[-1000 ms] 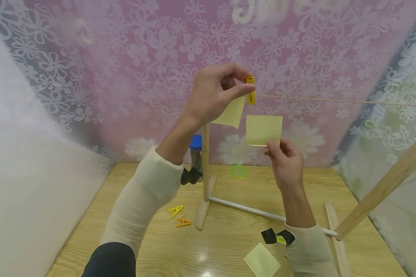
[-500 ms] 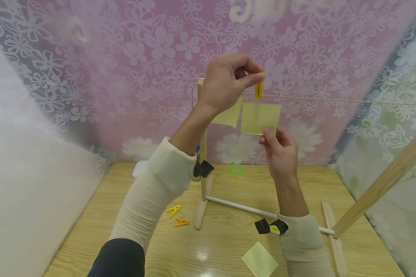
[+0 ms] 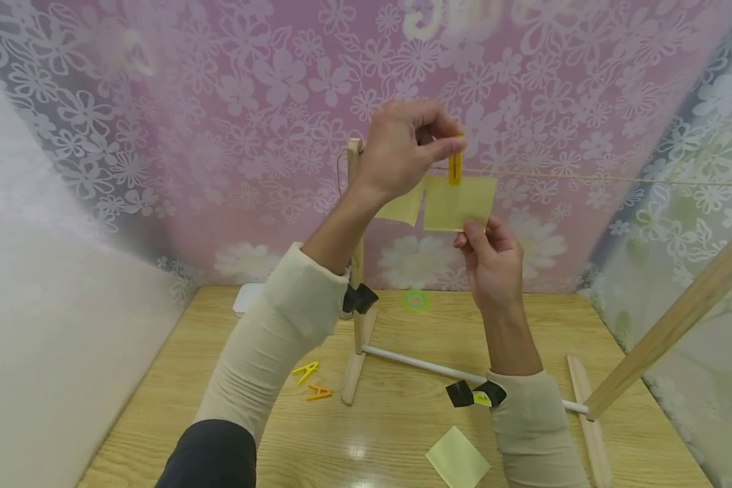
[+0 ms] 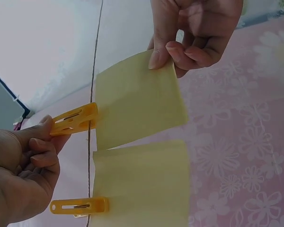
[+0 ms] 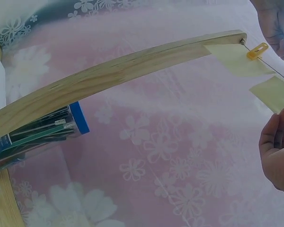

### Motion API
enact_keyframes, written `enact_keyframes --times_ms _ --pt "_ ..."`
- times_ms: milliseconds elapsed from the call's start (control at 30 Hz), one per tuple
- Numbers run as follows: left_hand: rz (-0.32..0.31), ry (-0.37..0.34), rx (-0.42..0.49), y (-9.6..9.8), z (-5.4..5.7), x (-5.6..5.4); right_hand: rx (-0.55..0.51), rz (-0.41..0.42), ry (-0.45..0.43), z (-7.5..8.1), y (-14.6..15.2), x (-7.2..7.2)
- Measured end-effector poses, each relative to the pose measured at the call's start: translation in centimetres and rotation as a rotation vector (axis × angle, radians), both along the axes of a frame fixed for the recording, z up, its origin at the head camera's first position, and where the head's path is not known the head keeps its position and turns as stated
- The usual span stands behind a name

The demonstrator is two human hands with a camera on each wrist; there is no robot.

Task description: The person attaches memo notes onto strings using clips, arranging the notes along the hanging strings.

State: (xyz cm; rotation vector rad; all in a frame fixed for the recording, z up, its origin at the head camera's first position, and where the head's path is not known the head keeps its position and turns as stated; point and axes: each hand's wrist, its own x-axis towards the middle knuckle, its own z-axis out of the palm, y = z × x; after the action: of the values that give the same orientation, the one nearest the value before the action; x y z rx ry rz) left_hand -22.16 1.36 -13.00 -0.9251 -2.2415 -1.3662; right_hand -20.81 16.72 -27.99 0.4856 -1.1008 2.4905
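My left hand (image 3: 402, 149) pinches a yellow-orange clothespin (image 4: 75, 118) by its handle ends, its tip over the string (image 4: 93, 71) and the upper edge of a yellow paper square (image 4: 137, 97). The lower edge of that square is held between the thumb and fingers of my right hand (image 3: 494, 264). Beside it a second yellow paper (image 4: 142, 182) hangs from the string under another clothespin (image 4: 80, 206); in the head view my left hand partly covers this paper.
The string runs from a wooden post (image 3: 355, 305) to the right, past a slanting post (image 3: 677, 322). A white rod (image 3: 427, 362) joins the feet. On the table (image 3: 177, 407) lie yellow (image 3: 306, 371) and orange (image 3: 320, 392) clothespins and another paper square (image 3: 457, 457). A blue-lidded jar (image 5: 38, 137) stands behind.
Both hands came together at the string. The right hand raised its paper square up to the string, and the left moved right with the clothespin, then lowered it onto the paper's upper edge.
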Motion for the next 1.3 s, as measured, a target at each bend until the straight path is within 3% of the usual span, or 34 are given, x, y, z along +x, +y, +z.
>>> enact_keyframes --times_ms 233,500,833,1067,1300 --pt "-0.018 -0.015 -0.082 0.0 0.0 0.02 -0.008 0.01 0.007 0.31 -0.16 0.0" --pt "0.043 -0.087 -0.187 0.05 0.26 0.12 -0.013 0.018 -0.002 0.33 -0.41 0.17" --pt "0.071 -0.102 -0.173 0.27 0.16 0.19 0.004 0.039 0.019 -0.08 -0.19 0.26" --pt "0.077 -0.067 -0.247 0.37 0.21 0.25 0.043 0.06 0.039 -0.26 0.05 0.36" --pt "0.084 -0.062 -0.259 0.21 0.24 0.24 0.097 0.083 0.064 -0.39 0.36 0.51"
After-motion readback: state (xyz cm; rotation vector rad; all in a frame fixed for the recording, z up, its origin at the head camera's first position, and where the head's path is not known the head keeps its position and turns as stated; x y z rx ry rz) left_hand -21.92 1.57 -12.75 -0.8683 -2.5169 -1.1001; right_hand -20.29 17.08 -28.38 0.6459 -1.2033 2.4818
